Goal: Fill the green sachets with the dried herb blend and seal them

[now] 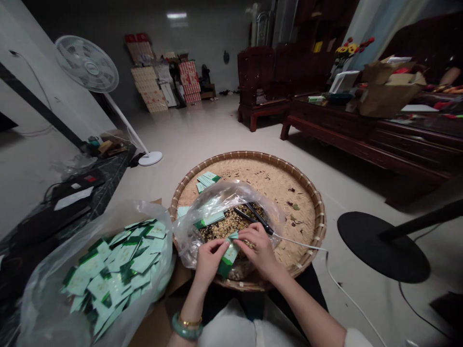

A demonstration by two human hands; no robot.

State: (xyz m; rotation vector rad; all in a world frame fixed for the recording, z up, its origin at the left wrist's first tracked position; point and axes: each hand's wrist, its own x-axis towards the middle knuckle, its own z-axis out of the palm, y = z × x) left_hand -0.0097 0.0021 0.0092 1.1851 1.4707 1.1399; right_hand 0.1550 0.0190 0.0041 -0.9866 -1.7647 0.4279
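Between both hands is a small green sachet (228, 255), pinched near its top edge. My left hand (209, 258) grips its left side and my right hand (257, 246) its upper right corner. Under them an open clear plastic bag (191, 236) holds a loose dried mix (215, 232) of pale and dark bits. A black tong-shaped tool (258, 219) with a white cord lies on the bag, just beyond my right hand. A stack of flat green sachets (211, 219) rests on the mix, and another stack (207, 180) is farther back on the round woven tray (304, 183).
At left, a large plastic bag (152, 209) is full of green sachets (119, 265). A white standing fan (148, 158) is behind it. On the right are a black round stand base (383, 246) and a dark wooden table (365, 130) bearing a cardboard box (383, 96).
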